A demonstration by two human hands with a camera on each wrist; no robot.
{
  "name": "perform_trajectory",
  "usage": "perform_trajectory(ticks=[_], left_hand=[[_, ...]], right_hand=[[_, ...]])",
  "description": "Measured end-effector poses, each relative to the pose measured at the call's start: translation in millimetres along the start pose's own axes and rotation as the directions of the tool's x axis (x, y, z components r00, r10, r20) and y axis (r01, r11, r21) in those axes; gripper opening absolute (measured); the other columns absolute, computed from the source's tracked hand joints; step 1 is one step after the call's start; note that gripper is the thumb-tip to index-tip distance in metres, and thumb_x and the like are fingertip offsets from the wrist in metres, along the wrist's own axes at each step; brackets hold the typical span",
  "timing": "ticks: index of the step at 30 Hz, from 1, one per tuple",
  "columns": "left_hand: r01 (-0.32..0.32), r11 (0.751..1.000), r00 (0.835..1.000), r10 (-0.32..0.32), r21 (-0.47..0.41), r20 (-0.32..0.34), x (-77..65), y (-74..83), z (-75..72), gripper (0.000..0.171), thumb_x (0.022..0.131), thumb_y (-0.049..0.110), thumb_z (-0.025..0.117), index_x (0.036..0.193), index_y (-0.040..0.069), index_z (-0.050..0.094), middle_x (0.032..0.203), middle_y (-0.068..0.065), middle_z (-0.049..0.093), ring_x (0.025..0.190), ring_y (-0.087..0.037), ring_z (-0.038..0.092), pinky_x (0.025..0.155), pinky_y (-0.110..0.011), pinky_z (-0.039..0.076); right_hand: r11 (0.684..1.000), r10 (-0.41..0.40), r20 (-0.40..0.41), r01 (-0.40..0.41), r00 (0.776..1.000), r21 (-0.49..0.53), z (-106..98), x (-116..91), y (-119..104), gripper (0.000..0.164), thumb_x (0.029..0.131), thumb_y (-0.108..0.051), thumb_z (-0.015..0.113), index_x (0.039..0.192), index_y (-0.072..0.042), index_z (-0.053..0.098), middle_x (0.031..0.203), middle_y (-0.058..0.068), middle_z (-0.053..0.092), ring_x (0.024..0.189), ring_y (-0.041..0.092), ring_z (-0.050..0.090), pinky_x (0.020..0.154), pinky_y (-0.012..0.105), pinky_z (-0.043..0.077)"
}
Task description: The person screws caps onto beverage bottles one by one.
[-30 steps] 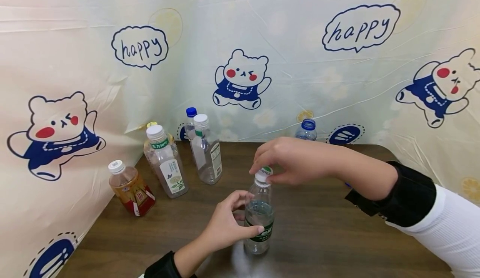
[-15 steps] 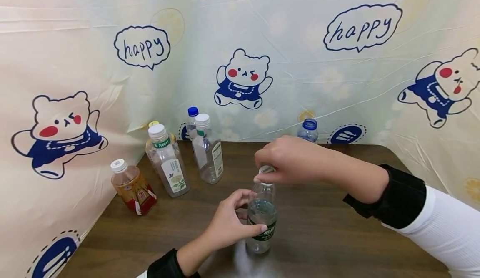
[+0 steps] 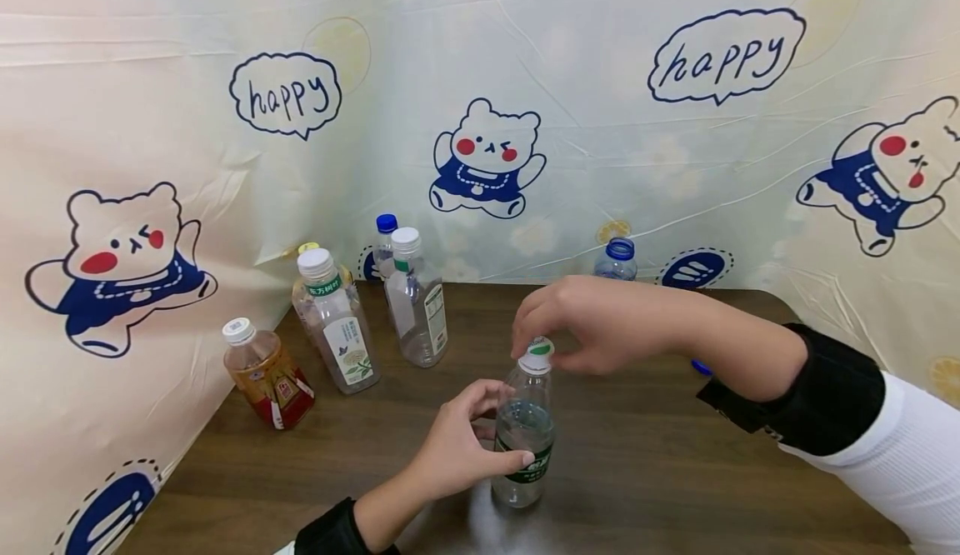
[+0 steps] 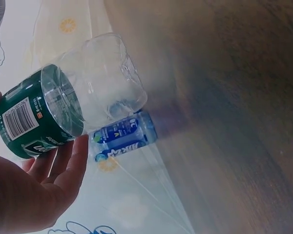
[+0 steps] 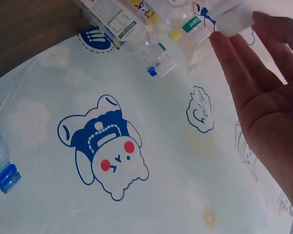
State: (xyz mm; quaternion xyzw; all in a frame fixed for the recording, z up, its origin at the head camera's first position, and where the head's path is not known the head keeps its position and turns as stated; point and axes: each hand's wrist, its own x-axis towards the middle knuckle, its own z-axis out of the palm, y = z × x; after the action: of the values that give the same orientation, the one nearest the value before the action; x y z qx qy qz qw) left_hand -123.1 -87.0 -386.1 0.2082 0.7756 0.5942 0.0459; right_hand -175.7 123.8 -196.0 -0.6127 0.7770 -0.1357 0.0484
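A clear water bottle with a green label stands upright on the table, partly filled with water. My left hand holds it round the middle, thumb across the label and fingers behind. Above, my right hand reaches down over the white bottle cap, its thumb on one side and its fingers on the other. Seen from the right wrist, the cap sits between those fingertips. The cap's green-printed top shows between them in the head view.
At the left are a red-labelled tea bottle, a white-capped bottle and another white-capped bottle. A blue-capped bottle stands behind. An uncapped blue bottle stands at the back; a blue cap lies beside my right forearm.
My right hand turned over the cap, covering more of it half a second ago, then turned back, so the cap's top shows again. My left hand keeps its hold on the bottle.
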Motion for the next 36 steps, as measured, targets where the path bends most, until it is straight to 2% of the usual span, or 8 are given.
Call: perform_trajectory(ticks=[7, 10, 15, 19, 23, 26, 31, 36], left_hand=[[0.004, 1.0, 1.0, -0.004, -0.014, 0.003, -0.8, 0.4, 1.5, 0.06, 0.077, 0.023, 0.084, 0.126, 0.006, 0.054, 0.125, -0.006, 0.064, 0.109, -0.018, 0.062, 0.082, -0.028, 0.054], [0.003, 1.0, 1.0, -0.003, -0.014, 0.003, -1.1, -0.7, 2.3, 0.06, 0.077, 0.022, 0.084, 0.126, 0.004, 0.054, 0.124, -0.007, 0.064, 0.106, -0.018, 0.063, 0.082, -0.029, 0.054], [-0.008, 1.0, 1.0, 0.008, -0.01, -0.005, -1.1, -2.0, 2.5, 0.059, 0.076, 0.021, 0.084, 0.125, 0.004, 0.055, 0.121, -0.008, 0.066, 0.101, -0.017, 0.065, 0.081, -0.032, 0.055], [-0.009, 1.0, 1.0, 0.009, -0.014, -0.006, -1.8, -2.8, 1.7, 0.059, 0.076, 0.021, 0.084, 0.125, 0.005, 0.055, 0.122, -0.009, 0.066, 0.101, -0.015, 0.065, 0.081, -0.03, 0.055], [-0.008, 1.0, 1.0, 0.008, -0.013, -0.007, -2.3, -3.8, 0.7, 0.058, 0.076, 0.021, 0.084, 0.125, 0.008, 0.055, 0.123, -0.008, 0.066, 0.101, -0.014, 0.065, 0.08, -0.027, 0.054], [-0.015, 1.0, 1.0, 0.015, -0.014, -0.011, -2.5, -3.8, 0.5, 0.057, 0.076, 0.02, 0.084, 0.124, 0.009, 0.055, 0.122, -0.007, 0.066, 0.101, -0.014, 0.065, 0.08, -0.028, 0.054], [-0.029, 1.0, 0.999, 0.029, -0.002, -0.023, -2.6, -3.7, 1.0, 0.057, 0.075, 0.019, 0.084, 0.122, 0.008, 0.056, 0.119, -0.008, 0.067, 0.1, -0.014, 0.066, 0.079, -0.028, 0.055], [-0.033, 0.999, 0.999, 0.033, 0.015, -0.03, -1.8, -3.8, 1.1, 0.058, 0.073, 0.02, 0.086, 0.121, 0.007, 0.056, 0.118, -0.008, 0.068, 0.105, -0.015, 0.065, 0.078, -0.025, 0.054]], right_hand=[[0.995, 0.056, -0.027, -0.058, 0.998, -0.081, 8.8, 4.2, 0.4, 0.014, 0.083, -0.009, 0.076, 0.097, -0.013, 0.072, 0.092, -0.004, 0.067, 0.076, 0.007, 0.058, 0.068, 0.019, 0.053], [0.991, 0.074, -0.03, -0.077, 0.997, -0.106, 12.3, 5.9, 0.1, 0.01, 0.085, -0.012, 0.076, 0.095, -0.012, 0.072, 0.087, -0.003, 0.065, 0.071, 0.007, 0.056, 0.063, 0.017, 0.051], [0.983, 0.112, -0.01, -0.112, 0.994, -0.142, 15.8, 6.5, -0.5, 0.013, 0.088, -0.016, 0.074, 0.1, -0.011, 0.071, 0.089, -0.002, 0.065, 0.078, 0.008, 0.058, 0.069, 0.019, 0.053], [0.984, 0.117, -0.002, -0.117, 0.993, -0.131, 15.0, 5.0, -1.5, 0.02, 0.089, -0.018, 0.073, 0.107, -0.01, 0.071, 0.096, -0.001, 0.064, 0.078, 0.008, 0.058, 0.07, 0.02, 0.053], [0.992, 0.098, 0.013, -0.097, 0.995, -0.077, 11.7, 2.6, -1.4, 0.025, 0.089, -0.011, 0.072, 0.114, -0.01, 0.07, 0.104, -0.001, 0.065, 0.082, 0.007, 0.06, 0.073, 0.021, 0.054], [0.995, 0.077, 0.023, -0.076, 0.997, -0.061, 11.3, 2.0, -0.6, 0.027, 0.087, -0.003, 0.07, 0.114, -0.009, 0.069, 0.104, 0.0, 0.065, 0.085, 0.007, 0.059, 0.074, 0.021, 0.054], [0.993, 0.055, 0.017, -0.053, 0.998, -0.11, 14.0, 2.9, -0.1, 0.024, 0.089, 0.0, 0.067, 0.112, -0.005, 0.068, 0.097, 0.0, 0.063, 0.081, 0.009, 0.055, 0.071, 0.021, 0.052], [0.98, 0.066, 0.004, -0.064, 0.998, -0.188, 17.8, 3.4, -1.1, 0.02, 0.093, -0.006, 0.066, 0.113, -0.004, 0.066, 0.097, 0.001, 0.063, 0.084, 0.01, 0.057, 0.075, 0.025, 0.054]])
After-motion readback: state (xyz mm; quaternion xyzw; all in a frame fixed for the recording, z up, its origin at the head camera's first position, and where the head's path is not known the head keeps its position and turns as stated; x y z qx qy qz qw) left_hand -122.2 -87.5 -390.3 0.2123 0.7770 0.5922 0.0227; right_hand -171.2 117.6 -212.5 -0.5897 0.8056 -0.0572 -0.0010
